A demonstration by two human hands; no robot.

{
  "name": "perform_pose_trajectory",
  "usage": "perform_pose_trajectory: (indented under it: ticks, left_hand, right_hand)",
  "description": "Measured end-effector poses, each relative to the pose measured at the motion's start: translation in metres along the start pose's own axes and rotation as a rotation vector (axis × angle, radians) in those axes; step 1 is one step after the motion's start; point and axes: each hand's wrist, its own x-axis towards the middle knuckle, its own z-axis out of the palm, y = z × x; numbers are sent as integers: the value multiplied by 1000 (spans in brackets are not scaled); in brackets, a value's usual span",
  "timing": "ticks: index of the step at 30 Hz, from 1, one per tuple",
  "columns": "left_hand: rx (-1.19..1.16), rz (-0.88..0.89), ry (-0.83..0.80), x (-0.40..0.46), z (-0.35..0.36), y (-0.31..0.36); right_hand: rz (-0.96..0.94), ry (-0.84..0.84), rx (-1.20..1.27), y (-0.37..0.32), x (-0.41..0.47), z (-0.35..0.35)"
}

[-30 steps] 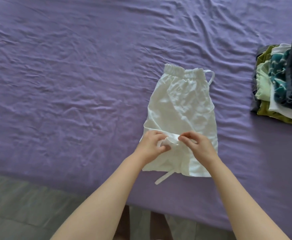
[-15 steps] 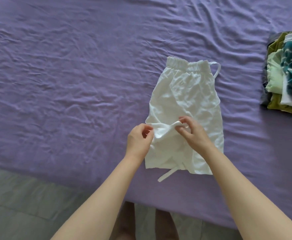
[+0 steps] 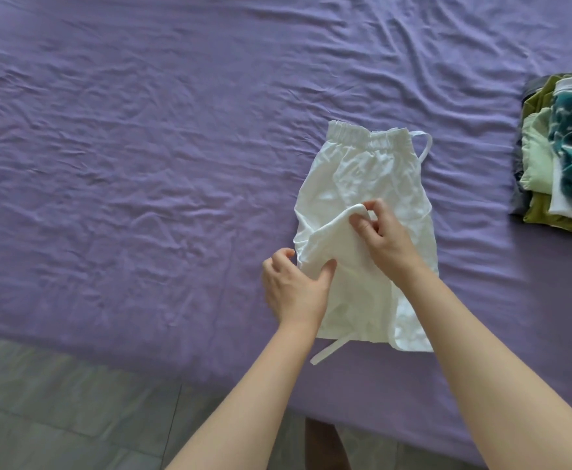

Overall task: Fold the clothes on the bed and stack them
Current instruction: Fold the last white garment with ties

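White crumpled cotton shorts (image 3: 372,178) lie on the purple-sheeted bed (image 3: 142,130), stack of folded clothes (image 3: 562,154) at 2 o'clock. Both hands pinch the raised hem, left hand (image 3: 294,286) at 7 o'clock, right hand (image 3: 384,235) centrally; light, limp fabric, probably best gripped at corners.

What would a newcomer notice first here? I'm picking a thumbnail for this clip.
The white crinkled cotton shorts on the purple bedsheet, centre right, with the left hand and right hand pinching up a fold near the hem. Then the stack of folded green, teal and white clothes at the right edge.
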Motion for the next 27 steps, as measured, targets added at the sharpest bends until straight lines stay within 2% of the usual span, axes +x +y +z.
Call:
perform_pose_trajectory:
  ticks: [2, 4, 7, 11, 13, 16, 22, 25, 27]
  left_hand:
    - [150, -21, -36, 12, 2, 8]
    - [209, 14, -140, 23, -5, 9]
    - [165, 200, -245, 29, -28, -2]
    - [305, 377, -254, 33, -67, -30]
    - [238, 338, -335, 38, -81, -47]
    - [48, 182, -495, 45, -91, -69]
    - [-97, -86, -585, 46, -82, -93]
    - [16, -22, -622, 43, -76, -94]
    - [8, -14, -640, 46, -78, -99]
  right_hand:
    - [-12, -15, 12, -3, 0, -1]
    - [-41, -16, -9, -6, 0, -3]
    - [-63, -32, -43, -7, 0, -6]
    - [-16, -52, -8, -8, -5, 3]
    - [-3, -78, 12, -10, -11, 14]
    - [9, -106, 19, -8, -23, 35]
    - [101, -187, 17, 5, -55, 73]
    - [91, -158, -8, 7, -70, 85]
    - [127, -153, 13, 4, -80, 94]
